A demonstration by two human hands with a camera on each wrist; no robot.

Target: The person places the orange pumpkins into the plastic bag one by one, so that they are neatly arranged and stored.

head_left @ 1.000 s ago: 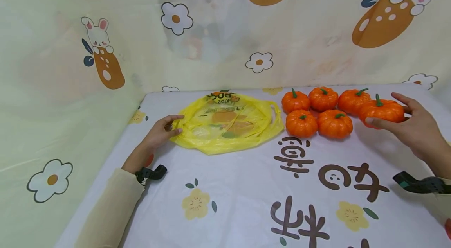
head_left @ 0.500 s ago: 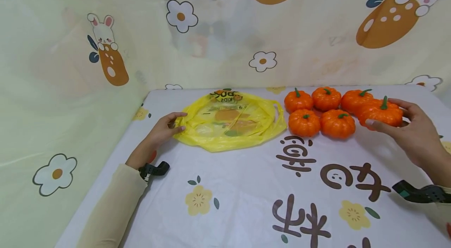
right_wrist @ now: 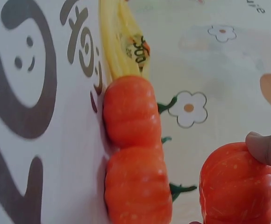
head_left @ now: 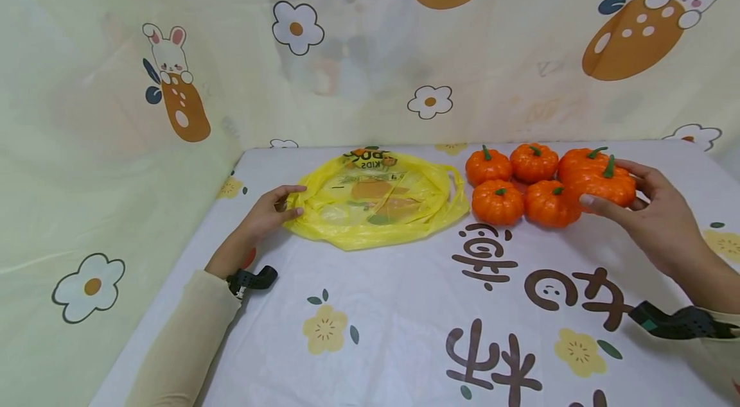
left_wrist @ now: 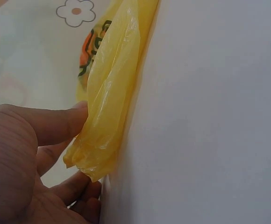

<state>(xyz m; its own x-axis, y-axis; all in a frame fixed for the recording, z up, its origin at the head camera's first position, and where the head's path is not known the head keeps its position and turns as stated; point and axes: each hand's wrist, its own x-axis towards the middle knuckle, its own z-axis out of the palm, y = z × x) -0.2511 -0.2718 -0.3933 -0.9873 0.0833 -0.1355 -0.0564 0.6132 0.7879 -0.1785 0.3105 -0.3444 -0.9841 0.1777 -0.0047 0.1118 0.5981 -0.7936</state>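
Left hand (head_left: 267, 213) holds the left edge of the yellow plastic bag (head_left: 347, 237) on the tablecloth (head_left: 399, 304); right hand (head_left: 659, 222) grips one raised orange pumpkin (head_left: 601, 186), near five other pumpkins (head_left: 498, 203).

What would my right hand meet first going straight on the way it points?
Past the held pumpkin, probably the rightmost back-row pumpkin, though the right hand might pass above; depth is unclear.

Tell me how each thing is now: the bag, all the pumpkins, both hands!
Yellow bag: wrinkled, spread on the table
Held pumpkin: off the table, stem up
Other five pumpkins: resting on the table, stems up
Left hand: holding the bag's edge
Right hand: gripping the held pumpkin
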